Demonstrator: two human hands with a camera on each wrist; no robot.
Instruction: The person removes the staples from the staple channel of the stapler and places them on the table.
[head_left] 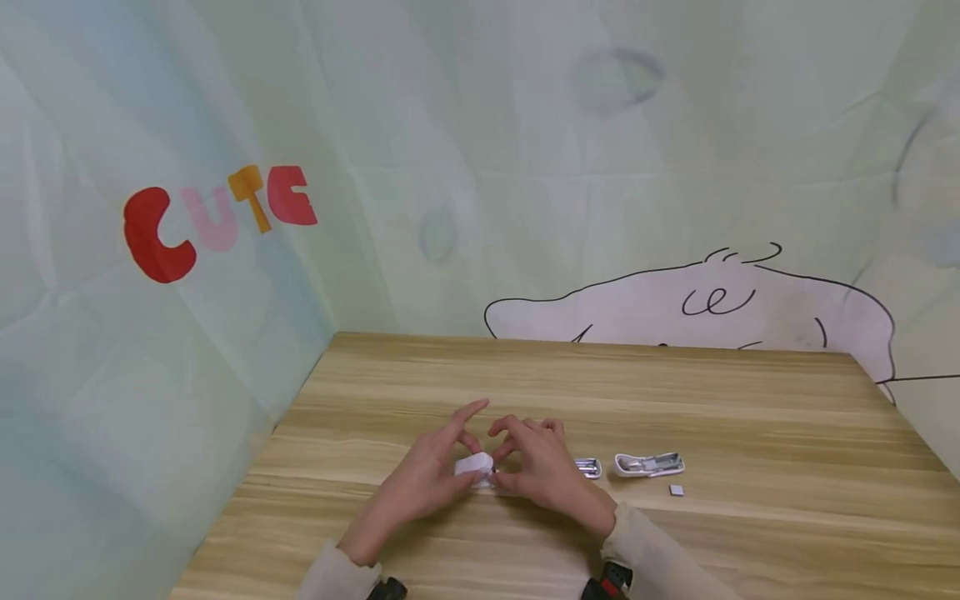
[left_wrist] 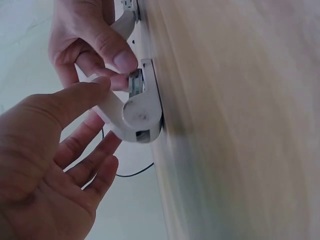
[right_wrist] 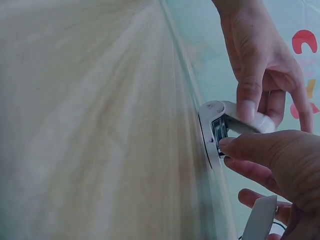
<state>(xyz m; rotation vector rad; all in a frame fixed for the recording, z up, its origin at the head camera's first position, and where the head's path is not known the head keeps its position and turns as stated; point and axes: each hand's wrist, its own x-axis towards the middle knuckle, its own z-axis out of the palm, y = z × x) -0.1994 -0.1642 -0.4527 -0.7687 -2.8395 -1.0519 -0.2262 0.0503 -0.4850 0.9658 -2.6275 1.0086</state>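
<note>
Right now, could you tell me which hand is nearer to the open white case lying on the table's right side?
Right. The right hand lies just left of the open white case, apart from it; the left hand sits farther left, beyond the small white device both hands hold.

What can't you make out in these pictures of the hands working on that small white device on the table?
- White device: head view, too small and mostly covered by both hands; its type is unclear.
- Dark metal part inside the device: left wrist view, half hidden by the right hand's thumb.
- Small square piece: head view, too small to identify.
- White strip: right wrist view, cut off by the bottom edge.
- Table: wrist views, blurred.
</note>
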